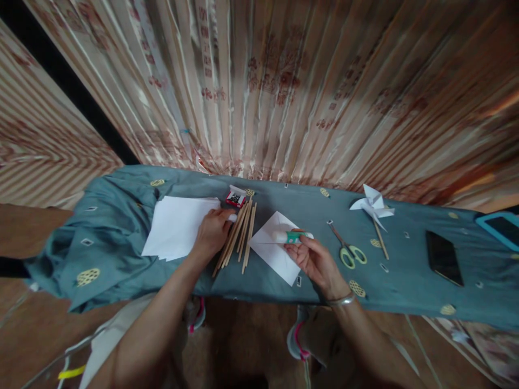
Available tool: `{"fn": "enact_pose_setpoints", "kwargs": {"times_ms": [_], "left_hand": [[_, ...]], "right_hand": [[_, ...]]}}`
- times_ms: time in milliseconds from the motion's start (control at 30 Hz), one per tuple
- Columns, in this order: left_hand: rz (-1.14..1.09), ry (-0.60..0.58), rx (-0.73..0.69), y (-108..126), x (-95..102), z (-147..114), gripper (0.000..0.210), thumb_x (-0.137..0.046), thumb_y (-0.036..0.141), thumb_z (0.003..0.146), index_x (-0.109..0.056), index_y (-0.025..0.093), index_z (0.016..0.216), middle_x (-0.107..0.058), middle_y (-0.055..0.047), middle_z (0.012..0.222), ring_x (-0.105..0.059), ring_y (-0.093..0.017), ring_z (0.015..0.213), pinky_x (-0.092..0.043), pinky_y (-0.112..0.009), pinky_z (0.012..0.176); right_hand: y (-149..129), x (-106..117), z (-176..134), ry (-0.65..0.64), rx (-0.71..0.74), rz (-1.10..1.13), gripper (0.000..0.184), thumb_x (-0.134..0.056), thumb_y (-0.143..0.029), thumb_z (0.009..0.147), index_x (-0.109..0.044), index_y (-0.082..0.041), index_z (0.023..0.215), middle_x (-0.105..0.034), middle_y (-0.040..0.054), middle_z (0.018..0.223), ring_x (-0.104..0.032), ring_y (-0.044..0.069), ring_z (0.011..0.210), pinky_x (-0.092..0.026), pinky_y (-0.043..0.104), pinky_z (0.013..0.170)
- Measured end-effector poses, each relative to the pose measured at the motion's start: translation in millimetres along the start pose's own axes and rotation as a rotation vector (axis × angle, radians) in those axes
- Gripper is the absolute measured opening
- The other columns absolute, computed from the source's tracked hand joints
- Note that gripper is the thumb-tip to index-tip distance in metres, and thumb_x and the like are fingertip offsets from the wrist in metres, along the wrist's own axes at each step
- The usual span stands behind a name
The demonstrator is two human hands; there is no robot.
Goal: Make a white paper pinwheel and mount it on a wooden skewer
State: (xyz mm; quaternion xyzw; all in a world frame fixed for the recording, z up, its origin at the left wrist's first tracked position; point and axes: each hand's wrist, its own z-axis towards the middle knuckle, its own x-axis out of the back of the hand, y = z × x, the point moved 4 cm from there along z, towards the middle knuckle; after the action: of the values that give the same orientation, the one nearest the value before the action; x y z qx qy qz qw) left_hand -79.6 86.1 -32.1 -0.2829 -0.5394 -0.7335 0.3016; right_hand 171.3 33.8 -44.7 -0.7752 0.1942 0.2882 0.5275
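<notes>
My right hand (310, 259) grips a green and white glue stick (292, 237), held level above a square sheet of white paper (279, 262) that bears crease lines. In my left hand (213, 231) the fingers close on a small white cap (232, 218). That hand is over the right edge of a stack of white paper (176, 227), beside a bundle of thin wooden sticks (243, 232). A small red box (235, 197) with its lid up stands just behind the left hand, with small dark items inside.
Scissors (347, 251) with green handles lie right of the creased sheet. Farther right are a white paper pinwheel (373, 204) on a stick, a black phone (444, 257) and a blue-edged device (500, 227). A green cloth (121, 232) covers the narrow table; a pleated curtain (263, 81) hangs behind.
</notes>
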Motion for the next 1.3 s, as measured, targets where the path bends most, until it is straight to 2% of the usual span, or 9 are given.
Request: {"fn": "enact_pose_setpoints", "kwargs": {"times_ms": [100,200,267,333,567,800,1067,1300], "left_hand": [[-0.494,0.045,0.199,7.6,5.0,-6.0,0.031,-0.064,0.032,0.077,-0.073,0.020,0.105,-0.074,-0.006,0.096,-0.066,-0.021,0.081,-0.052,-0.036,0.081],[-1.007,-0.096,0.381,25.5,-3.2,-21.0,0.040,-0.080,0.040,0.065,-0.074,0.020,0.100,-0.075,-0.005,0.094,-0.068,-0.019,0.082,-0.053,-0.032,0.080],[-1.179,-0.173,0.466,36.4,-8.7,-31.0,0.044,-0.087,0.039,0.056,-0.076,0.019,0.094,-0.076,-0.005,0.091,-0.068,-0.017,0.079,-0.053,-0.030,0.077],[-1.254,-0.213,0.510,43.2,-12.1,-37.2,0.044,-0.090,0.036,0.051,-0.077,0.019,0.089,-0.076,-0.004,0.087,-0.067,-0.015,0.076,-0.054,-0.029,0.075],[-1.335,-0.197,0.539,48.4,-13.3,-38.8,0.040,-0.091,0.031,0.048,-0.078,0.020,0.084,-0.076,-0.003,0.088,-0.067,-0.014,0.076,-0.055,-0.027,0.075],[-1.251,-0.191,0.466,46.9,-13.2,-39.4,0.037,-0.090,0.031,0.051,-0.079,0.021,0.085,-0.074,-0.001,0.085,-0.064,-0.013,0.079,-0.051,-0.025,0.077],[-1.147,-0.126,0.405,42.5,-13.1,-37.0,0.039,-0.090,0.034,0.050,-0.078,0.020,0.085,-0.075,-0.003,0.087,-0.065,-0.018,0.084,-0.051,-0.030,0.083],[-1.066,-0.175,0.375,41.1,-15.3,-38.3,0.044,-0.090,0.040,0.051,-0.076,0.018,0.087,-0.074,-0.003,0.085,-0.066,-0.018,0.081,-0.052,-0.032,0.082]], "right_hand": [[0.1,-10.0,-4.4,-0.039,0.007,0.018,0.030,-0.086,-0.025,0.064,-0.072,-0.017,0.090,-0.079,0.0054,0.081,-0.076,0.016,0.073,-0.062,0.021,0.073],[0.3,-18.8,-9.5,-0.055,0.037,0.048,0.030,-0.086,-0.021,0.064,-0.072,-0.017,0.090,-0.079,0.0046,0.083,-0.077,0.018,0.077,-0.062,0.021,0.074],[2.0,-22.6,-11.5,-0.055,0.048,0.048,0.030,-0.085,-0.018,0.065,-0.071,-0.018,0.092,-0.079,0.0045,0.086,-0.077,0.018,0.080,-0.062,0.022,0.076],[4.7,-25.0,-11.9,-0.060,0.049,0.032,0.030,-0.083,-0.017,0.066,-0.070,-0.018,0.093,-0.079,0.0043,0.089,-0.077,0.019,0.083,-0.062,0.024,0.079],[9.9,-28.1,-9.2,-0.059,0.060,-0.017,0.029,-0.083,-0.018,0.066,-0.069,-0.018,0.091,-0.078,0.0024,0.088,-0.077,0.018,0.082,-0.062,0.024,0.080],[8.0,-30.7,-10.1,-0.047,0.087,-0.093,0.027,-0.084,-0.017,0.066,-0.070,-0.017,0.089,-0.077,0.0007,0.085,-0.077,0.016,0.078,-0.062,0.021,0.077],[9.4,-28.4,-9.7,-0.005,0.104,-0.174,0.029,-0.086,-0.018,0.064,-0.070,-0.019,0.089,-0.076,-0.0004,0.086,-0.076,0.015,0.079,-0.062,0.021,0.075],[12.6,-31.8,-9.5,0.010,0.094,-0.214,0.033,-0.089,-0.023,0.059,-0.070,-0.020,0.086,-0.074,-0.0016,0.085,-0.075,0.016,0.077,-0.061,0.022,0.070]]}}
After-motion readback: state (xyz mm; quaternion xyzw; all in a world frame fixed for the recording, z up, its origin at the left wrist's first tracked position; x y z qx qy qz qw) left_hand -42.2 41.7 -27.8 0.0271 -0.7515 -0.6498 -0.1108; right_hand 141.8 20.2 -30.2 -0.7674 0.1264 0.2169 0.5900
